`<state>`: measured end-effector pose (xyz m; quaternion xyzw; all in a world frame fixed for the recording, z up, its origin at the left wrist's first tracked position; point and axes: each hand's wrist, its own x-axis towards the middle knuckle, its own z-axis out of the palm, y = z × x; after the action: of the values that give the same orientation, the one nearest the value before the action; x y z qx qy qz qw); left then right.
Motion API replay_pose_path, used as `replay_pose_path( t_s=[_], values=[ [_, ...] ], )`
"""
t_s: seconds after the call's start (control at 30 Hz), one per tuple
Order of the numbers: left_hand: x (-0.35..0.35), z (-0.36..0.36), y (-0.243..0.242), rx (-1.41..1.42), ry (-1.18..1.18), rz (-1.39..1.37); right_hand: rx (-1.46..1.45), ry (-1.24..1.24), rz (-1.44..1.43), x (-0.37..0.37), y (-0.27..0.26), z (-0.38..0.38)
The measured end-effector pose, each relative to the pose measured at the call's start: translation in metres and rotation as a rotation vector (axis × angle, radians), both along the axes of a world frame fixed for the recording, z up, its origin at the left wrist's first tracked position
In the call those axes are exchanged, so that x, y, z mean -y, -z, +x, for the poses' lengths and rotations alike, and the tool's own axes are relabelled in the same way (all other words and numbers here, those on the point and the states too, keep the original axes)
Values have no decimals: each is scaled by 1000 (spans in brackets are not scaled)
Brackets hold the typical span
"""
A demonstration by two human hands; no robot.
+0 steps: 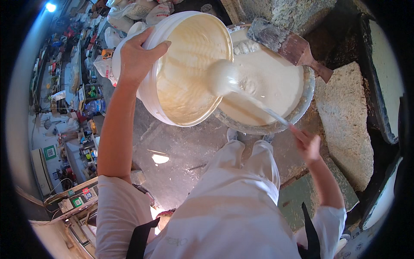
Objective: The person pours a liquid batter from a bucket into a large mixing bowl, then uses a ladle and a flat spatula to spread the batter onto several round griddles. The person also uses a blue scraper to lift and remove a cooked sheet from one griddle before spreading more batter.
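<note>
My left hand (139, 53) grips the rim of a white plastic bucket (190, 71), tilted so that its mouth faces the large round basin. Thin cream residue coats the bucket's inner wall. In my right hand (306, 144) is the handle of a ladle (275, 114); its rounded bowl, blurred by motion, is at the bucket's lip. Below lies the basin (302, 111), filled with pale cream batter (275, 85). Across the basin's far rim rests a broad wooden paddle (284, 45), its blade crusted with dried material.
Right of the basin leans a rough, crusted slab (344, 123), with a worn green board (317, 194) nearer me. Dark-rimmed pans (381, 81) stand along the right edge. White sacks (136, 13) lie beyond the bucket. Cluttered shelves (71, 84) line the left side.
</note>
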<state>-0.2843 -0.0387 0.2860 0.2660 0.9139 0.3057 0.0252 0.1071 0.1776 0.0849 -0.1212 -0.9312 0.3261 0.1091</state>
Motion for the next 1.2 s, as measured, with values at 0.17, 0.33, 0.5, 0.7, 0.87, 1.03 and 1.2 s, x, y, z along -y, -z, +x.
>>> replay_pose_path(
  t_s=[0.17,0.33,0.5,0.7,0.87,1.03,1.2],
  values=[
    [-3,4,-4,-39,-10,-31,8,-121,56,96,0,-177],
    [-7,6,-1,-49,-16,-47,173,-98,44,148,-10,-282],
    [0,4,0,-96,2,-62,133,-119,173,94,36,-218],
    [6,-2,-3,-23,-34,-11,-25,-40,252,-27,25,-29],
    [9,-8,-2,-23,-16,2,-66,103,240,-48,-15,56],
    [10,-10,-4,71,-16,50,86,29,-63,4,-7,-19],
    [8,-12,-4,14,-9,12,62,-45,-263,124,-6,-191]
  ],
)
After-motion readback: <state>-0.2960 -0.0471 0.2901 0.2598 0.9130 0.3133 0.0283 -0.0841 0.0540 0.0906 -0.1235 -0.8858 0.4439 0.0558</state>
